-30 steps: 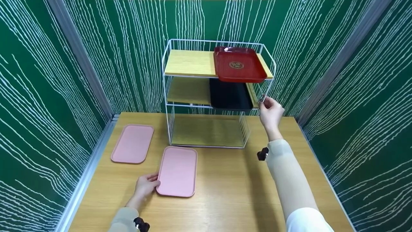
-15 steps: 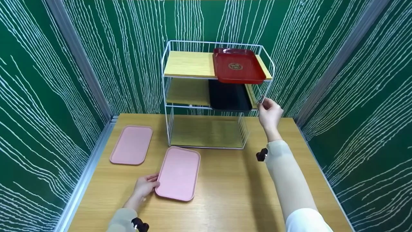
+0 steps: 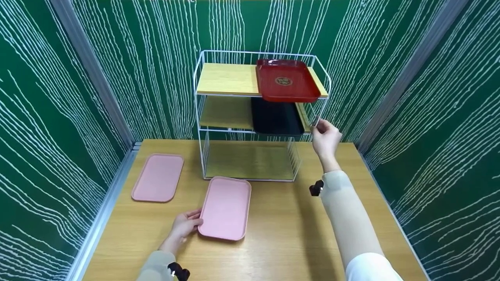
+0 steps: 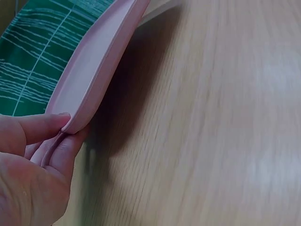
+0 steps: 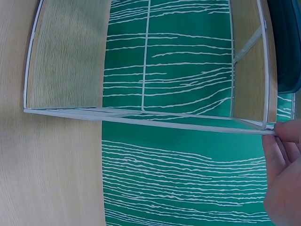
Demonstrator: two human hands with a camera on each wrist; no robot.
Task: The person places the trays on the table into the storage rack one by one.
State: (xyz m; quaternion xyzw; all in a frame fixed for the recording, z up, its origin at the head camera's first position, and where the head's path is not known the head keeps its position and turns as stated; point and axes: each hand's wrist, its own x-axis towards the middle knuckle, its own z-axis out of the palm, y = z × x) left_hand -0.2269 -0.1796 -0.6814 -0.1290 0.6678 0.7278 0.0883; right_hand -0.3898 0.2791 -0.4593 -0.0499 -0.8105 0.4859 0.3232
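My left hand point(image 3: 186, 226) pinches the near left corner of a pink tray point(image 3: 225, 207), thumb on top and fingers beneath; in the left wrist view that pink tray point(image 4: 96, 61) is tilted up off the wooden table point(image 4: 211, 141). My right hand point(image 3: 325, 137) grips the front right corner of the white wire rack point(image 3: 203, 117) at its middle shelf. The right wrist view shows my fingertips point(image 5: 287, 132) on the white wire rack point(image 5: 141, 115). A red tray point(image 3: 286, 80) lies on the top shelf and a black tray point(image 3: 276, 120) on the middle one.
A second pink tray point(image 3: 158, 177) lies flat on the table point(image 3: 281, 234) to the left of the rack. The rack's bottom shelf point(image 3: 250, 160) holds nothing. Green patterned walls close in on the left, back and right.
The left hand has slid the near pink tray to the right and turned it, lifting its edge. The right hand stays on the rack's corner.
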